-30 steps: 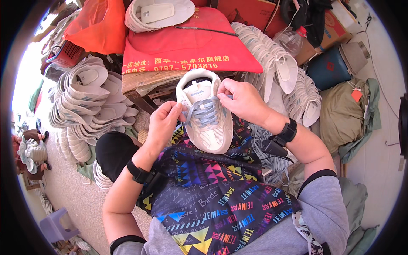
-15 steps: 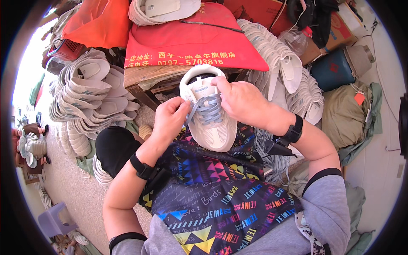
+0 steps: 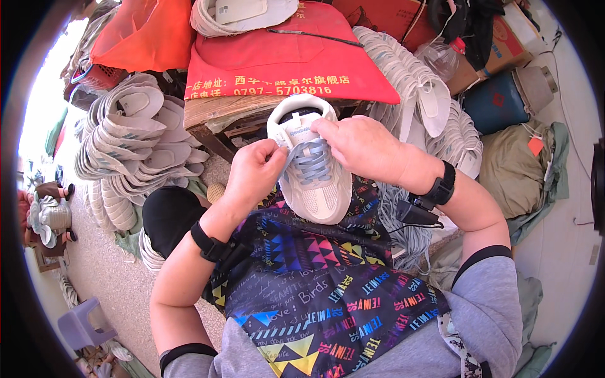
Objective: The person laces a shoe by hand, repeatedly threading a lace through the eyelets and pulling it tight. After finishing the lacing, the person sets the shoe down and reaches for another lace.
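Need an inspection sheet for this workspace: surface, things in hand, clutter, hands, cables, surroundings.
Surface: wooden table under a red cloth; off-white shoe part and dark strip on top.
Things in hand: white shoe, toe toward the wearer; blue-grey lace crisscrossed over its front.
Clutter: stacked shoe parts at left, more at right; bundle of laces beside the patterned apron.
Hands: left hand, fingers bent at the shoe's left side; right hand, fingers at its upper right. Grip on lace: cannot tell.
Cables: thin cable, far right.
Surroundings: purple stool, lower left; olive bundle, right.
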